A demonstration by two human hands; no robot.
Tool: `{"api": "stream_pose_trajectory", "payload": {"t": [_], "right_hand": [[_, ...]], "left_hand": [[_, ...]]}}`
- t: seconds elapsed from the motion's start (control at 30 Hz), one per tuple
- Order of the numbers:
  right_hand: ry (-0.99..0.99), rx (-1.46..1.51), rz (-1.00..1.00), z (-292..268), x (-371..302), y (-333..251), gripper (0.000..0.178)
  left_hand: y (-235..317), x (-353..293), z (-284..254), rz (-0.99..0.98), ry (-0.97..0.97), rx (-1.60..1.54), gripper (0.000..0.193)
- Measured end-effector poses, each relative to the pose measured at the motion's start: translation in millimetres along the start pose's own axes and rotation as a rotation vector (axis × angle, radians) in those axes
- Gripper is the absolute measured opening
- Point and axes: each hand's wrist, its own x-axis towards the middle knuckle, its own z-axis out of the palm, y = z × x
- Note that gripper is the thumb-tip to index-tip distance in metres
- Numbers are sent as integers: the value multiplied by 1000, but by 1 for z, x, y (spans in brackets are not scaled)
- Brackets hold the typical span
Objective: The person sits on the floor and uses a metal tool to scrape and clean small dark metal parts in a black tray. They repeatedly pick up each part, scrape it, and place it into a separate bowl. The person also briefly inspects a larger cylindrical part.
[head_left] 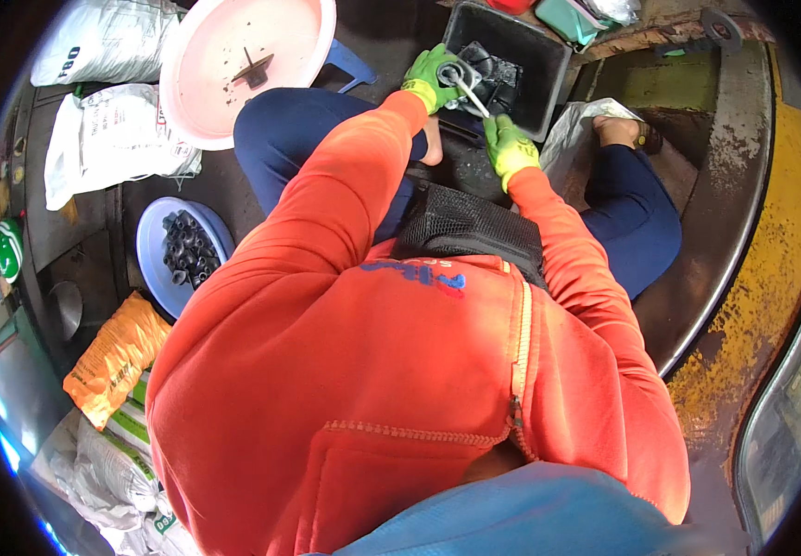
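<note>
Rod (pixel 472 95) between hands (pixel 511 150), tub edge (pixel 549 83) near

Two gloved hands show, one left hand (pixel 432 78) and one right hand (pixel 510 146), along with one pale rod (pixel 473 95), one round grey piece (pixel 453 72), one black bin (pixel 547 88), one pink basin (pixel 204 56) and one blue basin (pixel 151 248). Two white sacks (pixel 108 139) count at the upper left, plus one orange sack (pixel 119 360), one blue stool (pixel 350 64) and one black mesh bag (pixel 474 225). The black parts (pixel 190 248) heaped in the blue basin are too crowded to count.
</note>
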Motion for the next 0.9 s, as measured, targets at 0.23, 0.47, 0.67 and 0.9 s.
{"api": "stream_pose_trajectory", "payload": {"t": [0.23,0.47,0.67,0.9], "right_hand": [[90,-23,-170,-9,11,4,43],[148,76,-210,-7,9,5,38],[66,58,-48,-5,10,9,35],[-34,-24,27,3,8,12,33]], "left_hand": [[-11,3,9,-76,-35,-99,69],[-17,8,9,-90,-44,-171,66],[-9,7,6,-106,-58,-132,69],[-8,6,10,-93,-61,-219,71]]}}
